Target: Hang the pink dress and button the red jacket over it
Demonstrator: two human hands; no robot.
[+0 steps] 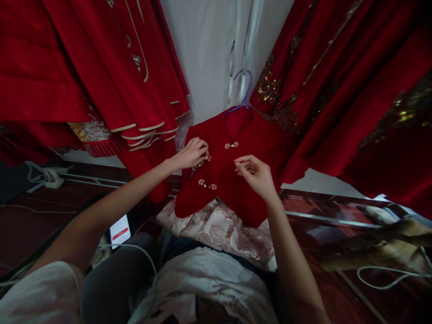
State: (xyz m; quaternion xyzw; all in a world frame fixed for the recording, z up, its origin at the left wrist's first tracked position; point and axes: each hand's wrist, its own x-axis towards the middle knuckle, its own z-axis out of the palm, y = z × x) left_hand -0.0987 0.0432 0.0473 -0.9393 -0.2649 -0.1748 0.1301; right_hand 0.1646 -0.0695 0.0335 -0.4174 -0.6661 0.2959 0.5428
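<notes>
A red vest (236, 175) hangs in front of me on a purple hanger (249, 85). My left hand (191, 154) is on its left part, fingers bent and closed at a small flower-shaped metal clasp (200, 164), which they partly hide. My right hand (255, 175) is over the vest's right part, thumb and fingers pinched together; anything between them is too small to make out. One clasp (231, 145) sits below the neckline, its two halves joined. Lower down, another clasp (207, 184) lies at an angle near the hem.
Red garments with pale piping (141, 90) hang on the left, and red garments with gold sequins (337, 90) on the right. Shiny pale patterned fabric (219, 225) lies under the vest's hem. A lit phone (120, 231) is beside my leg. A white cable (135, 246) crosses my lap.
</notes>
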